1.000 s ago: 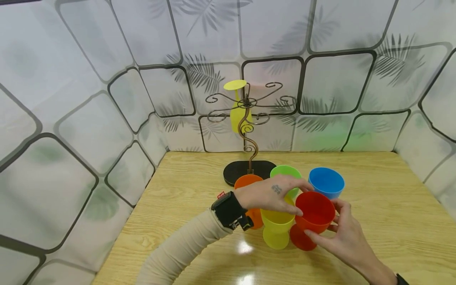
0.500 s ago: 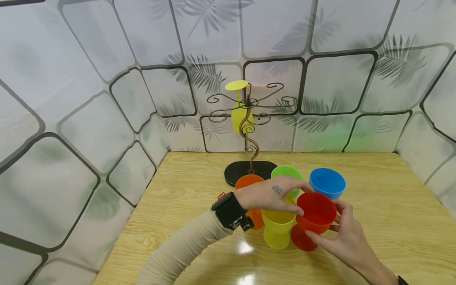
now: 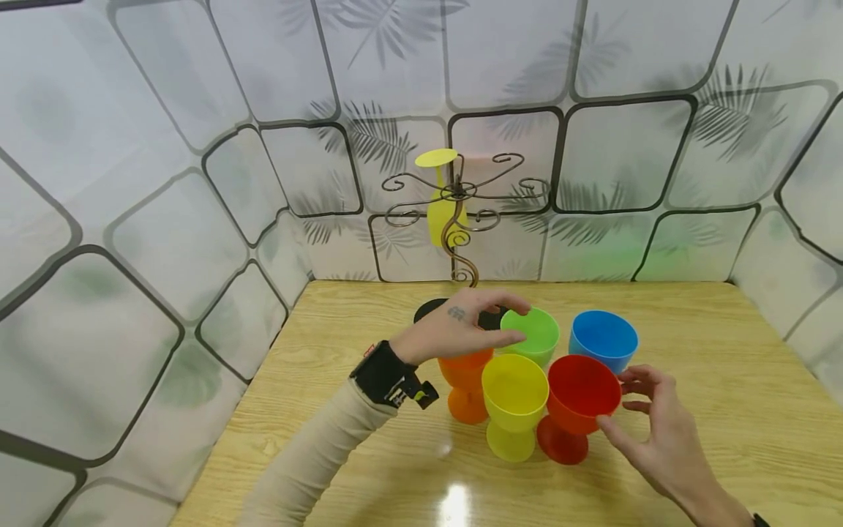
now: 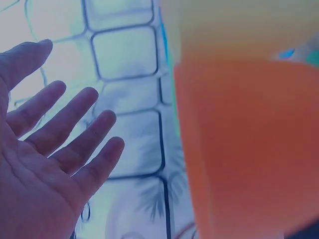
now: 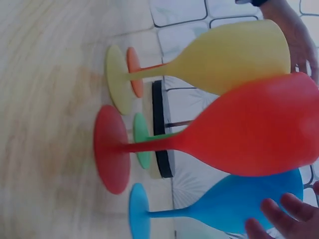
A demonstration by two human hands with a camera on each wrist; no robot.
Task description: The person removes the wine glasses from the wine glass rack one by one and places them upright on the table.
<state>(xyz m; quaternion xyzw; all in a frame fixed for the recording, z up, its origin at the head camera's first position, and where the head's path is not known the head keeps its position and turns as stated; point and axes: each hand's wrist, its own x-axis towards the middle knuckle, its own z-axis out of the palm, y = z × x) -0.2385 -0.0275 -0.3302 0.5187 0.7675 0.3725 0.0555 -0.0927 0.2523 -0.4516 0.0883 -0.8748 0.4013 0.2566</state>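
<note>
Lifted clear of the red goblet [image 3: 579, 399] standing beside the yellow goblet [image 3: 514, 399], left hand [image 3: 461, 329] flat-fingered over the orange goblet [image 3: 466, 380], right hand [image 3: 648, 428] relaxed alongside; best gripped low, by the stem.

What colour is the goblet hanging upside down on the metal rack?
Yellow: the plastic goblet on the scrolled metal rack, clearest in the head view.

Red goblet [image 3: 579, 402] upright, seemingly touching yellow goblet [image 3: 514, 401].
</note>
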